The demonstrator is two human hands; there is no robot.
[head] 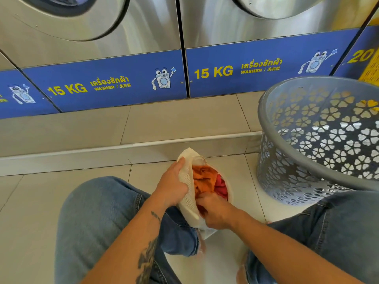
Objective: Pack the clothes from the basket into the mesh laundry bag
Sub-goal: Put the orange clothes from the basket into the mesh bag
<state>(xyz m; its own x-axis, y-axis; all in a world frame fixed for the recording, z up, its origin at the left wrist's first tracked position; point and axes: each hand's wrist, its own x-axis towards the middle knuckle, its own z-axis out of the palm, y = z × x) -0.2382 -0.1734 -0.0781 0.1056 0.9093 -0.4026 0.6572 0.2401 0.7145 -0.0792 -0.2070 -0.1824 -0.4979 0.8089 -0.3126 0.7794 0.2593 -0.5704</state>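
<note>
A cream mesh laundry bag [187, 193] stands on the floor between my knees, its mouth open. Orange cloth [203, 179] and a red garment [221, 186] fill it. My left hand [173, 184] grips the bag's left edge and holds the mouth apart. My right hand [215, 212] is pressed into the bag's near end, fingers closed on the orange cloth. The grey plastic basket [307, 128] with flower-shaped holes stands tilted at the right; I see no clothes inside it.
Two steel 15 KG washers [114, 83] on a raised tiled step [127, 148] face me. My jeans-clad knees [98, 212] flank the bag. Something yellow [369, 72] stands behind the basket.
</note>
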